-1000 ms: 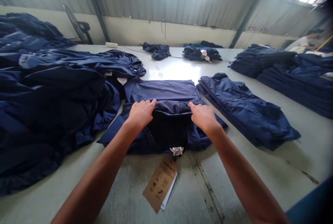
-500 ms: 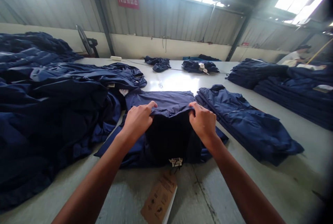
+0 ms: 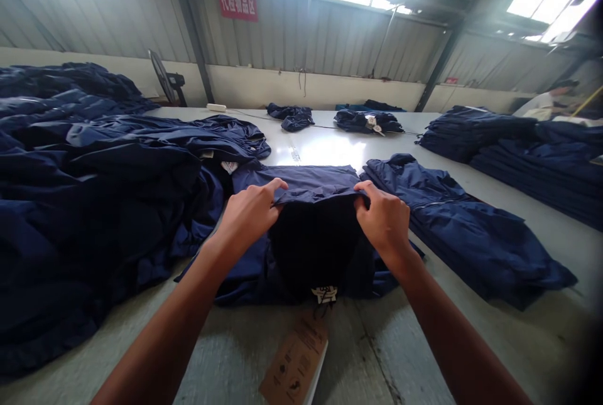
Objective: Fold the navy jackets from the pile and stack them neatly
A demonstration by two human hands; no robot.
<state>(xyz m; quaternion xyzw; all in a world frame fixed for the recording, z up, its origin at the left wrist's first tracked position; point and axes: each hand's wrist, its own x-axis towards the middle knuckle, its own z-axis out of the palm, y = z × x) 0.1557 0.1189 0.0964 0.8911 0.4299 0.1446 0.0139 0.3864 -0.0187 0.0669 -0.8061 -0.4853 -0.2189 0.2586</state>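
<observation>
A navy garment (image 3: 313, 178) lies in front of me on the pale table, its near edge lifted by both hands. My left hand (image 3: 252, 211) pinches that edge on the left, thumb and fingers closed on the cloth. On the right, my right hand (image 3: 384, 215) grips the same edge in a similar pinch. Black inner fabric (image 3: 315, 248) shows below the raised edge. A white label (image 3: 325, 294) sits at the garment's near side, and a brown cardboard hang tag (image 3: 296, 361) on a dark string lies on the table toward me.
A large loose heap of navy garments (image 3: 94, 216) covers the left side. Folded navy garments (image 3: 452, 204) lie at my right, with taller stacks (image 3: 532, 147) behind. Two small bundles (image 3: 370, 121) lie at the back. A fan (image 3: 167, 78) and a person (image 3: 546, 100) are farther off.
My hands have moved slightly apart, the right one to the right, so the held edge is stretched straighter. The whole view has shifted a little.
</observation>
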